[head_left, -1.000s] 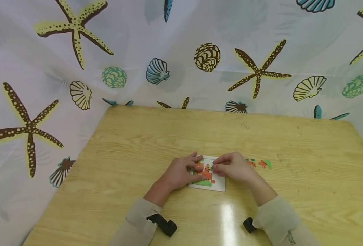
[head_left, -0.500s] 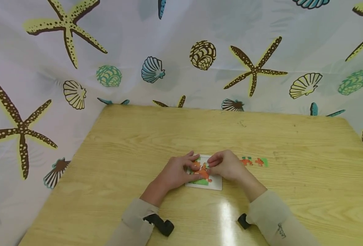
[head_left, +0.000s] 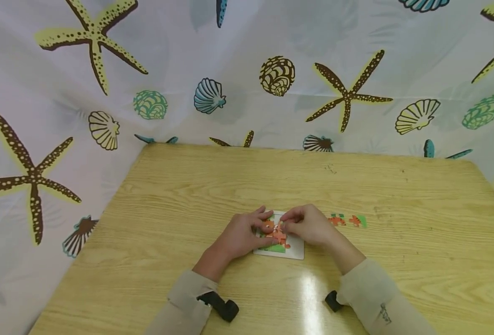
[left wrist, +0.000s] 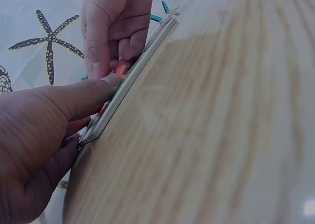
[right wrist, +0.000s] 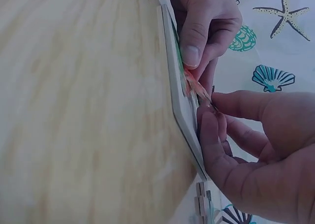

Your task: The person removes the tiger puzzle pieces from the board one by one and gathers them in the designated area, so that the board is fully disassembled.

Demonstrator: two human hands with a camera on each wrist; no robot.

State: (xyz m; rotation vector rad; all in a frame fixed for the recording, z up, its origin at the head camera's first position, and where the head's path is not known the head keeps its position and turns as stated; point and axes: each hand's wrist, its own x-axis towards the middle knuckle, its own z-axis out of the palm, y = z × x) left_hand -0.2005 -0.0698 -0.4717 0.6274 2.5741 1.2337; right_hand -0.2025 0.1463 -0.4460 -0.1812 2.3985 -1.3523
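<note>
A small white jigsaw board (head_left: 298,250) lies on the table, its left part filled with orange and green jigsaw pieces (head_left: 279,236). Across its left side rests my left hand (head_left: 241,235); the thumb (left wrist: 96,92) and fingertips press on the pieces. My right hand (head_left: 311,225) is over the board's upper right. Between its thumb and fingertips it pinches a puzzle piece (right wrist: 201,90), which slants up from the picture in the right wrist view. Those fingers hide much of the piece.
Right of the board, loose orange and green pieces (head_left: 337,220) lie on the wooden table (head_left: 196,186). A white curtain (head_left: 238,51) printed with starfish and shells hangs along the back and left edges.
The right hand has shifted slightly left over the board, still pinching the piece. An orange part between the hands now looks tilted up. The left hand stays in place.
</note>
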